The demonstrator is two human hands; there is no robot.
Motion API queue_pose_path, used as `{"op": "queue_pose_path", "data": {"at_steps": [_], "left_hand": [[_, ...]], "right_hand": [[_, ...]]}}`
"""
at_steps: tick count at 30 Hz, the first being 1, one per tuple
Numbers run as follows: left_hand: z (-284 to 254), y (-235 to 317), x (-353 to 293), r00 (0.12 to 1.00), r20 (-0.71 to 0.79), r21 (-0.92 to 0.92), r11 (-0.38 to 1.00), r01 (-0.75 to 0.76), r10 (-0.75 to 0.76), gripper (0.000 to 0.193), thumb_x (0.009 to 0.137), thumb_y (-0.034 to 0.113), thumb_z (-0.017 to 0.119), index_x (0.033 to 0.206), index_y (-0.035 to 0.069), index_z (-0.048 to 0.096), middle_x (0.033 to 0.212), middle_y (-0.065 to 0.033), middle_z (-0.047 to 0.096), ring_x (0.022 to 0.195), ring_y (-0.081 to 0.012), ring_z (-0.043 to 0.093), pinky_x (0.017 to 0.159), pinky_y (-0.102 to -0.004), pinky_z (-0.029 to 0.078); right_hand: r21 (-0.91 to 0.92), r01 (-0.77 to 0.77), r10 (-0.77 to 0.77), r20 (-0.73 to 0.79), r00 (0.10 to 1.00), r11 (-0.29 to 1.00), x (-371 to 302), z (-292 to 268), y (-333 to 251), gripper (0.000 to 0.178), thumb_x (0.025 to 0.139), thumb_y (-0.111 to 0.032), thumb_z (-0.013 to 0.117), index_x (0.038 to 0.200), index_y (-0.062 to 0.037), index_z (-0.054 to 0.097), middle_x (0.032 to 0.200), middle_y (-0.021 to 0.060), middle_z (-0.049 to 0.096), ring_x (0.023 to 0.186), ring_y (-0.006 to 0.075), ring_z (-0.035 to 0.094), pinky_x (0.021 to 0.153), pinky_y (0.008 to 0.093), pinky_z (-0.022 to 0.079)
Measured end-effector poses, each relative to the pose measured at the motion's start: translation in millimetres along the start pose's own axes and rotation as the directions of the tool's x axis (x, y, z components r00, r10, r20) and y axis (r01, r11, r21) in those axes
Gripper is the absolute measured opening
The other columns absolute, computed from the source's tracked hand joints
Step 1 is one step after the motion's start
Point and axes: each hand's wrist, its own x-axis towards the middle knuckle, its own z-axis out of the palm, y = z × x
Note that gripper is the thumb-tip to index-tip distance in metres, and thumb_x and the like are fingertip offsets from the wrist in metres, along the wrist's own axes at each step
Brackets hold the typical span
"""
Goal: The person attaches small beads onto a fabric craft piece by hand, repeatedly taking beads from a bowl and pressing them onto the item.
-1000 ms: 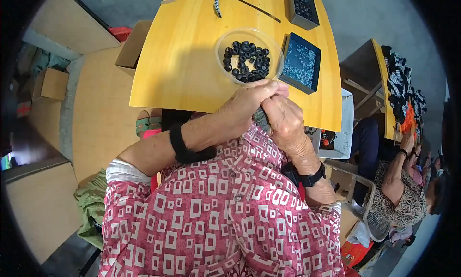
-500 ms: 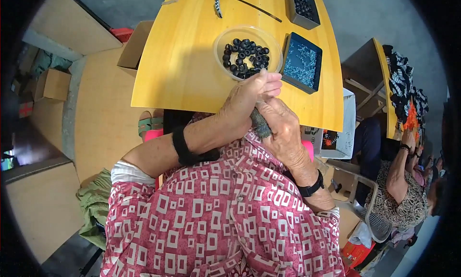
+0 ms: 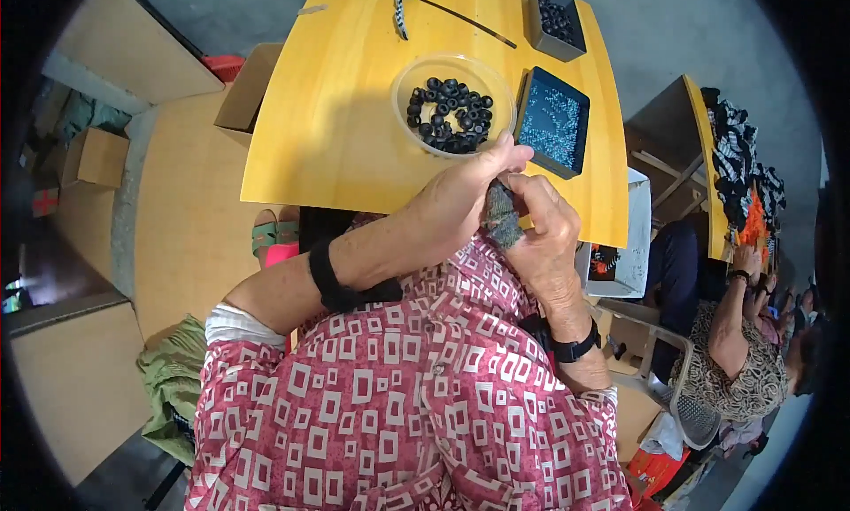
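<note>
My left hand (image 3: 474, 179) and my right hand (image 3: 551, 232) meet just in front of the table's near edge. The left fingers are pressed together toward the right fingertips; anything small between them is hidden. My right fingers are bent inward beside a dark grey knitted piece (image 3: 503, 217), and whether it is worn on a finger I cannot tell. Just beyond the hands stands a round clear plastic bowl (image 3: 403, 77) holding several black beads (image 3: 440, 126). To its right sits a black tray (image 3: 571, 167) of small pale blue beads (image 3: 553, 121).
A dark box of black pieces (image 3: 558, 24) stands at the table's (image 3: 328, 139) far right. A black stick (image 3: 465, 22) and a black-and-white strip (image 3: 401, 15) lie at the back. Another person (image 3: 730, 338) works at a table on the right. Cardboard boxes (image 3: 248, 86) stand left.
Both hands have shifted slightly right. My right hand has turned more upright and its fingers have bent more, showing more of the grey knitted piece. The bowl and tray stay in place on the table.
</note>
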Motion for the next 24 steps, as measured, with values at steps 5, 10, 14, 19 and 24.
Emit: {"op": "queue_pose_path", "data": {"at_steps": [5, 10, 14, 19, 24], "left_hand": [[-2, 9, -13, 0.996, -0.073, 0.205, 0.978, -0.034, 0.050, 0.047, 0.099, 0.028, 0.048, 0.134, -0.004, 0.044, 0.125, -0.0125, 0.054, 0.112, -0.0156, 0.054, 0.097, -0.0310, 0.044], [-15, 8, -18, 0.983, 0.018, 0.366, 0.913, -0.179, 0.185, 0.029, 0.090, 0.010, 0.061, 0.117, -0.003, 0.060, 0.102, -0.0056, 0.065, 0.090, -0.0112, 0.061, 0.086, -0.0249, 0.049], [-22, 11, -15, 0.954, 0.008, 0.571, 0.781, -0.251, 0.300, 0.020, 0.086, 0.006, 0.066, 0.105, -0.002, 0.066, 0.093, -0.0051, 0.068, 0.086, -0.0094, 0.062, 0.080, -0.0223, 0.049], [-19, 11, -17, 0.948, 0.030, 0.410, 0.861, -0.300, 0.315, 0.017, 0.086, 0.004, 0.066, 0.102, -0.001, 0.065, 0.093, -0.0056, 0.068, 0.086, -0.0093, 0.063, 0.080, -0.0222, 0.049], [-17, 10, -16, 0.973, 0.003, 0.275, 0.936, -0.222, 0.230, 0.018, 0.087, 0.006, 0.065, 0.103, 0.000, 0.062, 0.096, -0.0062, 0.068, 0.089, -0.0132, 0.066, 0.082, -0.0243, 0.052]], "right_hand": [[0.409, -0.215, 0.222, 0.030, 0.975, 0.887, 2, -8, 17, 0.025, 0.074, 0.003, 0.071, 0.097, -0.0013, 0.063, 0.080, -0.0014, 0.061, 0.071, 0.0065, 0.056, 0.064, 0.0235, 0.047], [0.537, -0.266, 0.248, 0.106, 0.963, 0.800, 10, -20, 11, 0.014, 0.081, 0.004, 0.067, 0.094, -0.0012, 0.064, 0.084, -0.0026, 0.062, 0.076, 0.0043, 0.056, 0.067, 0.0194, 0.047], [0.575, -0.326, 0.268, 0.187, 0.945, 0.751, 11, -23, 9, 0.015, 0.082, 0.001, 0.069, 0.096, -0.0006, 0.063, 0.083, -0.0030, 0.063, 0.076, 0.0032, 0.057, 0.066, 0.0192, 0.047], [0.659, -0.336, 0.342, 0.125, 0.931, 0.673, 12, -20, 6, 0.011, 0.084, -0.002, 0.067, 0.095, -0.0014, 0.066, 0.086, 0.0015, 0.066, 0.076, 0.0086, 0.063, 0.063, 0.0196, 0.050], [0.605, -0.174, 0.206, 0.017, 0.978, 0.777, 9, -19, 13, 0.012, 0.084, -0.002, 0.067, 0.096, -0.0006, 0.065, 0.086, 0.0029, 0.067, 0.071, 0.0086, 0.063, 0.062, 0.0200, 0.051]]}}
